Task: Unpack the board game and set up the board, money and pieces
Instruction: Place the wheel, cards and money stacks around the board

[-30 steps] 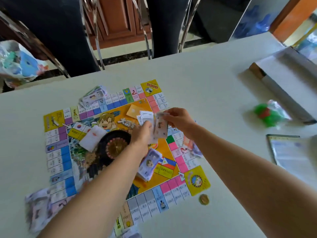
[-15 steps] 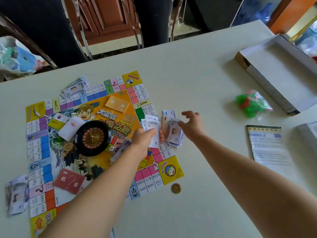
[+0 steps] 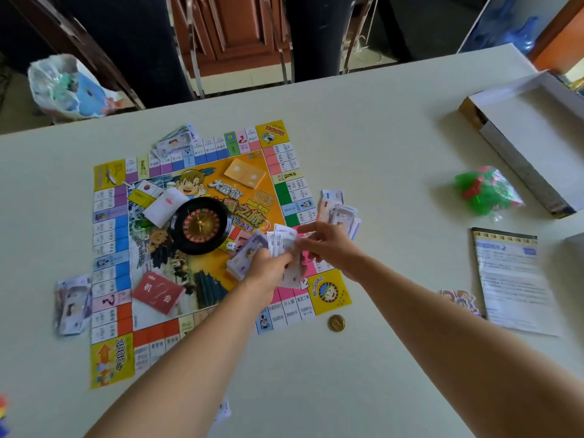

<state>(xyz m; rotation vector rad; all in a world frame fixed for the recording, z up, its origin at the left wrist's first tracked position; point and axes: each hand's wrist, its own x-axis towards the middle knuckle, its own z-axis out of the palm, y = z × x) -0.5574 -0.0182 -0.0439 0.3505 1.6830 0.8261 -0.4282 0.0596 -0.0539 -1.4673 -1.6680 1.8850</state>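
The colourful game board [image 3: 110,235] lies flat on the white table [image 3: 363,147]. A black roulette wheel [image 3: 199,224] sits at its centre, with a red card deck [image 3: 157,291], an orange card deck [image 3: 245,172] and a white card [image 3: 162,205] around it. My left hand [image 3: 267,270] grips a stack of play money [image 3: 281,240] over the board's right side. My right hand [image 3: 328,245] pinches notes at the top of that stack. Money piles lie at the board's right edge [image 3: 339,210], top edge [image 3: 175,142] and left edge [image 3: 72,303].
An open box [image 3: 531,134] stands at the far right, with a bag of green and red pieces [image 3: 485,192] beside it. A rules sheet [image 3: 512,279], a character cutout [image 3: 458,300] and a gold coin [image 3: 336,323] lie near my right arm. Chairs stand behind the table.
My right hand has let go of notes on the pile at the board's right edge and come back to the stack in my left hand. The view has shifted.
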